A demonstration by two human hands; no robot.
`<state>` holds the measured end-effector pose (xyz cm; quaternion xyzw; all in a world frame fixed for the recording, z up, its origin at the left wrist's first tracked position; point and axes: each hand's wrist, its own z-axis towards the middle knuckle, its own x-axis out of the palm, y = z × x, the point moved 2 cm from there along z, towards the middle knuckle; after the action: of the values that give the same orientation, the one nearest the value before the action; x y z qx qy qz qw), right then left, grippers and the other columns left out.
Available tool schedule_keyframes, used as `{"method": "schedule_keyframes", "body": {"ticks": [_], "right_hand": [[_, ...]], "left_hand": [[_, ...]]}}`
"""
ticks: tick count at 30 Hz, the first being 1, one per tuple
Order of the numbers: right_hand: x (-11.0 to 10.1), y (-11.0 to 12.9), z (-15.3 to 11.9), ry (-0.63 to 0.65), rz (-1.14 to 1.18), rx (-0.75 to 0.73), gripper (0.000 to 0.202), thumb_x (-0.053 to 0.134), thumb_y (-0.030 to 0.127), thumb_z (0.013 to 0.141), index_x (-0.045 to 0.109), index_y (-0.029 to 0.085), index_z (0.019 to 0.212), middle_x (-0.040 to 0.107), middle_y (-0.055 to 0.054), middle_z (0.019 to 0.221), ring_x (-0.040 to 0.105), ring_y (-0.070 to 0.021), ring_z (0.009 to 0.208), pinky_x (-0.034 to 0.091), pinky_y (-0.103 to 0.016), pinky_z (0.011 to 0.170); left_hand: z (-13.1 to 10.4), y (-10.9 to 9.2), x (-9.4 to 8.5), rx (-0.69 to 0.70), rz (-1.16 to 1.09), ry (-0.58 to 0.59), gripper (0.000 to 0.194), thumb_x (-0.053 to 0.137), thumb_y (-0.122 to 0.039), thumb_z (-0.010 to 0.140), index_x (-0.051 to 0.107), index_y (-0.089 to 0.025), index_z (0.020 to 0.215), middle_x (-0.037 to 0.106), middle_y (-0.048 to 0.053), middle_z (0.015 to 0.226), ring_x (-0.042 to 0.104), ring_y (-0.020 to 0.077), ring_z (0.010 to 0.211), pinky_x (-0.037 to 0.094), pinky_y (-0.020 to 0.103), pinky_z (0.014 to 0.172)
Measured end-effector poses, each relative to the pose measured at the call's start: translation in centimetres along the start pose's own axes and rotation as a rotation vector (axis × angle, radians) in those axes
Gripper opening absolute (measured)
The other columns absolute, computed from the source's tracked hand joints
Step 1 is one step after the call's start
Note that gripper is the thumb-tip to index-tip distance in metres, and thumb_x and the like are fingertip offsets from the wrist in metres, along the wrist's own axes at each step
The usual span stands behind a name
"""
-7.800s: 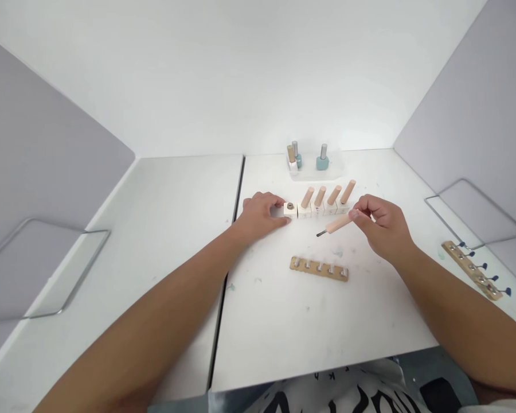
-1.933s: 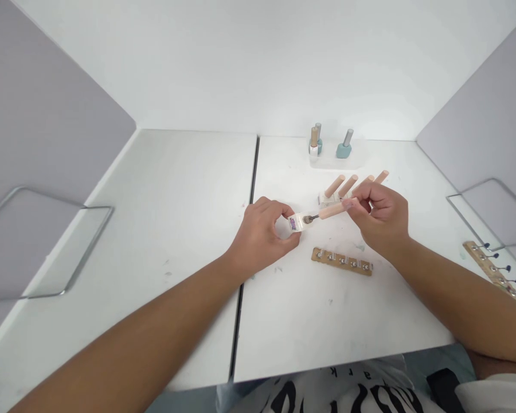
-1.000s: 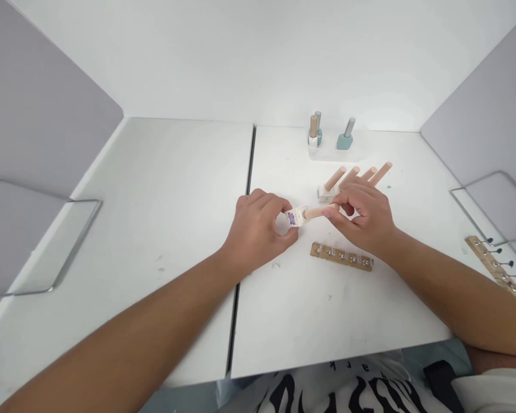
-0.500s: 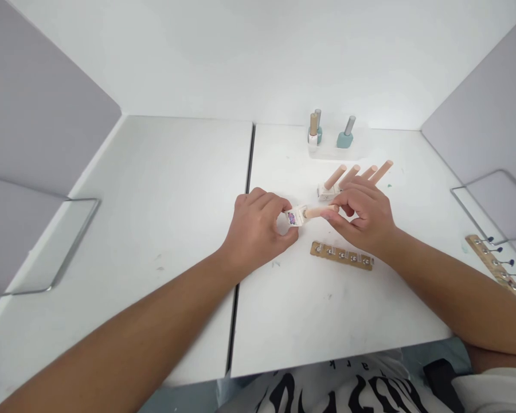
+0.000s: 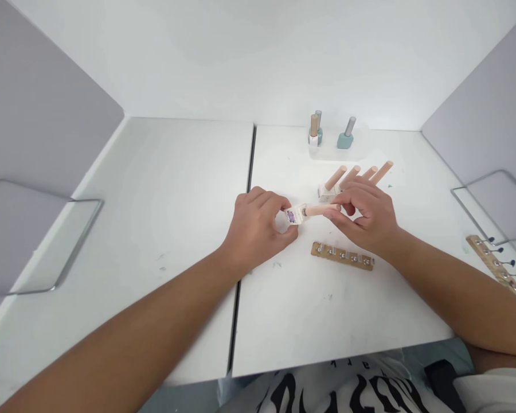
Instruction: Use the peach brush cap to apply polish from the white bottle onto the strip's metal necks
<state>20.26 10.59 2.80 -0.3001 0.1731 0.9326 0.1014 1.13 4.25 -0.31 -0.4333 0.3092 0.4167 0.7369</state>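
Observation:
Between my two hands lies a nail polish bottle [image 5: 294, 214], white with a purple flower print and a long pale pink cap [image 5: 318, 210]. My left hand [image 5: 260, 229] pinches the bottle's body between thumb and fingers. The far end of the cap is in the fingertips of my right hand [image 5: 363, 215]. Cap and bottle meet in one line, tilted toward level. Just behind my right hand stand several similar bottles with pink caps [image 5: 336, 178], partly covered by its fingers. In front of that hand is a wooden strip [image 5: 343, 256] with several small metal pieces on it.
At the back, a clear tray [image 5: 335, 153] holds two teal polish bottles [image 5: 345, 140] and a white one with a tan cap [image 5: 313, 131]. Another wooden strip [image 5: 494, 264] with dark-tipped stems lies far right. Wire-framed panels flank both sides. A dark seam [image 5: 234, 321] splits the tabletop.
Both hands keep their grip on the bottle and cap, almost unmoved. The bottle's tilt looks very slightly different. The whole view has shifted a little.

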Motion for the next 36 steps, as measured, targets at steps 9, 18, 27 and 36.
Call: {"method": "schedule_keyframes", "body": {"ticks": [9,18,27,36], "right_hand": [[-1.0,0.0,0.3,-0.019,0.085,0.28,0.026,0.06,0.027,0.083,0.046,0.019,0.062,0.039,0.005,0.052,0.039,-0.0077,0.052,0.036,-0.024,0.052],[-1.4,-0.5,-0.3,-0.026,0.19,0.539,0.025,0.064,0.027,0.079,0.049,0.018,0.061,0.041,0.005,0.052,0.036,-0.0064,0.05,0.034,-0.022,0.047],[-2.6,-0.6,-0.8,-0.063,0.306,0.714,0.025,0.065,0.027,0.08,0.051,0.019,0.061,0.04,0.004,0.054,0.036,-0.0079,0.05,0.033,-0.023,0.046],[-5.3,-0.3,-2.7,-0.041,0.422,0.848,0.02,0.065,0.025,0.077,0.055,0.019,0.061,0.043,0.003,0.056,0.036,-0.0075,0.051,0.032,-0.023,0.046]], "left_hand": [[0.0,0.0,-0.1,-0.043,-0.113,0.018,0.011,0.06,-0.026,0.073,0.054,-0.021,0.081,0.062,-0.001,0.075,0.052,0.0187,0.08,0.042,0.037,0.079],[0.2,-0.2,-0.4,-0.11,-0.166,0.062,0.012,0.061,-0.026,0.072,0.054,-0.021,0.081,0.064,0.0,0.079,0.053,0.0196,0.082,0.041,0.035,0.073],[0.1,-0.2,-0.4,-0.133,-0.255,0.054,0.014,0.062,-0.029,0.072,0.055,-0.022,0.082,0.061,0.0,0.082,0.054,0.0183,0.083,0.044,0.033,0.072],[0.0,0.5,-0.1,-0.303,-0.379,0.138,0.023,0.066,-0.034,0.068,0.057,-0.024,0.087,0.058,0.001,0.09,0.055,0.0177,0.082,0.047,0.03,0.068]]}}
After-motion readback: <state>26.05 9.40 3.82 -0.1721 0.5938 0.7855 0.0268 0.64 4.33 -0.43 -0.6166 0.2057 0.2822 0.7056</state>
